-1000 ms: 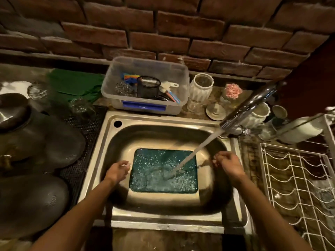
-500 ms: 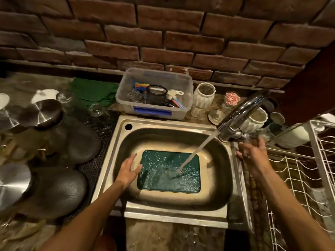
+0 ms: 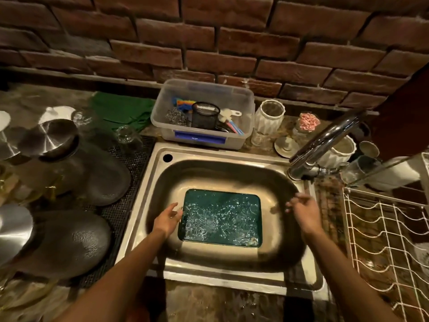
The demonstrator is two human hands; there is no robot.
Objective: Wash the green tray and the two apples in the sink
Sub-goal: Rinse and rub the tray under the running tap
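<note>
The green tray [image 3: 220,218] lies flat on the bottom of the steel sink [image 3: 232,175], wet and covered in droplets. My left hand [image 3: 168,219] hovers at the tray's left edge with fingers apart and holds nothing. My right hand [image 3: 301,210] is over the sink's right side, a little right of the tray, fingers loosely spread and slightly blurred. The chrome tap [image 3: 322,145] reaches in from the right, and no water runs from it. No apples are in view.
A clear plastic box [image 3: 202,112] with brushes and scrubbers stands behind the sink, white vases [image 3: 269,115] beside it. A white wire dish rack [image 3: 390,240] is on the right. Steel lids, bowls and dark plates [image 3: 69,242] fill the mat on the left. A green cloth [image 3: 120,110] lies behind.
The water stream has stopped. My right hand left the tap base and came back down over the sink's right side. My left hand stays at the tray's left edge.
</note>
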